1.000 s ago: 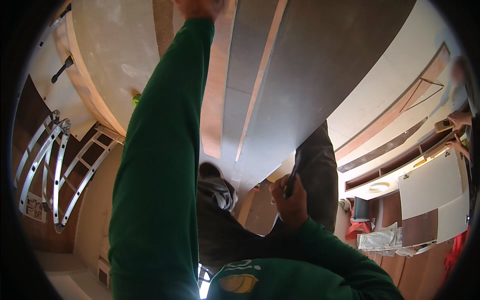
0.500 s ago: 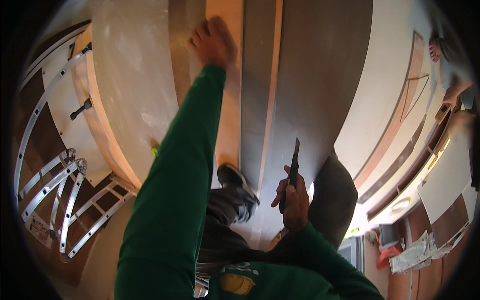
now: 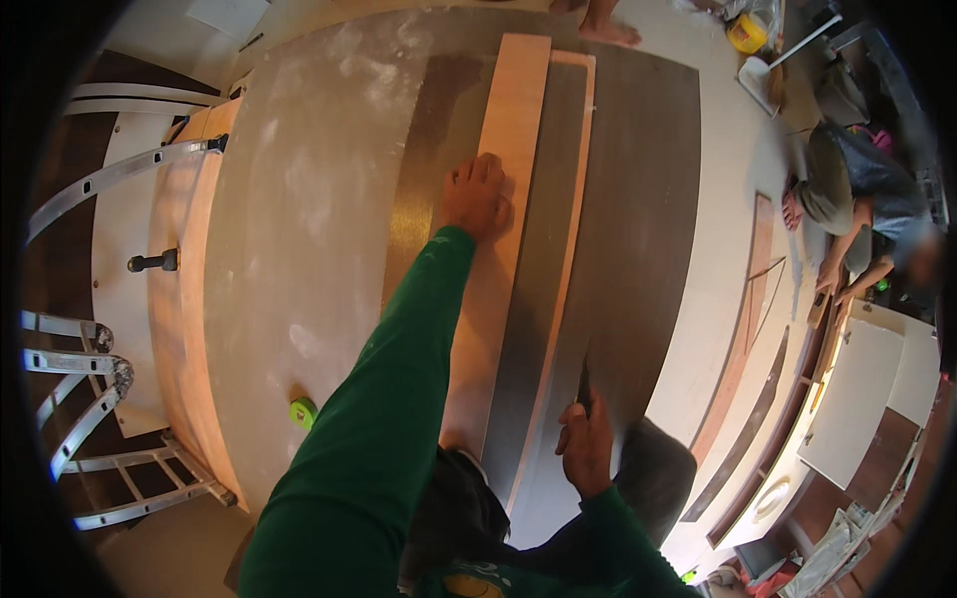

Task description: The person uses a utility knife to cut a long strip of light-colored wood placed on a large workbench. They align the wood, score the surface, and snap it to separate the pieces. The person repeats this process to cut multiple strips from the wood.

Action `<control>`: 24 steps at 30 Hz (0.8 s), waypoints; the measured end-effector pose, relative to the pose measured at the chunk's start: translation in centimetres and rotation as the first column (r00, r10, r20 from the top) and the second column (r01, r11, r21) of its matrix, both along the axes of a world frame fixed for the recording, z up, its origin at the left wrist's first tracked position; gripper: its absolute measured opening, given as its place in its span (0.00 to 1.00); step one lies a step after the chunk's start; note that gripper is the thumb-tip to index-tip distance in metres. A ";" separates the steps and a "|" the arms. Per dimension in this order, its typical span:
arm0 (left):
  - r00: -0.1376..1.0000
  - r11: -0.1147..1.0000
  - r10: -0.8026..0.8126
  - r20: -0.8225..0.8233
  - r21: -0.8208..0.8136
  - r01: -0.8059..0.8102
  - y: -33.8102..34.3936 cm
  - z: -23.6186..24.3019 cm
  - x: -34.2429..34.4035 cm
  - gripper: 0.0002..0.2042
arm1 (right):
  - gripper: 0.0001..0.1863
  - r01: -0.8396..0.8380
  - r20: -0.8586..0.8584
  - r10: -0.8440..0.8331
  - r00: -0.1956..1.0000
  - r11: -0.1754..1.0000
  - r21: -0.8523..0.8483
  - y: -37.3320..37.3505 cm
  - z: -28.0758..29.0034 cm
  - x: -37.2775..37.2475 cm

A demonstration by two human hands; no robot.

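Note:
A long orange-brown wooden plank lies lengthwise on a large grey-brown sheet. On its left part rests my left hand, the fingers bent and closed against the plank. My right hand is closed round the dark handle of a utility knife, whose blade points away from me above the sheet. Whether the blade touches the sheet is unclear. Between the plank and the knife runs a thin pale orange strip, parallel to the plank.
A green tape roll sits left of my arm. At the left are an aluminium ladder and a black clamp-like tool. Another person crouches at the right; bare feet stand beyond the sheet. A dustpan is far right.
The view has tilted, showing more of the sheet's far end. My left hand stays at about the same place on the plank. The knife in my right hand has turned and appears lower.

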State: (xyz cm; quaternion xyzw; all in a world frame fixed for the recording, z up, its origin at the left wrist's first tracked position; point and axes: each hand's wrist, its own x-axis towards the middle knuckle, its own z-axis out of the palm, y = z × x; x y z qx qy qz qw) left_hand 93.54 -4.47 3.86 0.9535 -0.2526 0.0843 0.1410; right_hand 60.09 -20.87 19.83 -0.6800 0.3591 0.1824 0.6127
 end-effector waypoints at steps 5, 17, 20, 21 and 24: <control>0.999 0.981 0.046 0.012 -0.191 -0.042 -2.0 -1.9 1.0 0.19 | 0.25 0.025 0.034 -0.023 0.999 0.998 -0.055 0.9 -0.6 0.4; 0.961 0.955 0.220 -0.165 -0.167 -0.247 -2.8 -1.9 0.1 0.24 | 0.28 -0.035 0.158 0.093 0.983 0.941 -0.337 -0.2 -3.5 16.7; 0.959 0.959 0.243 -0.146 -0.111 -0.260 -2.6 -2.7 0.5 0.25 | 0.26 0.023 0.291 0.099 0.952 0.921 -0.388 -1.5 -9.3 25.9; 0.958 0.962 0.244 -0.148 -0.086 -0.258 -2.6 -2.7 0.5 0.26 | 0.25 0.027 0.316 0.136 0.939 0.887 -0.461 -2.0 -10.3 29.3; 0.956 0.966 0.242 -0.168 -0.054 -0.254 -3.6 -2.2 0.3 0.26 | 0.23 0.032 0.253 0.099 0.962 0.884 -0.467 -3.5 -11.8 38.9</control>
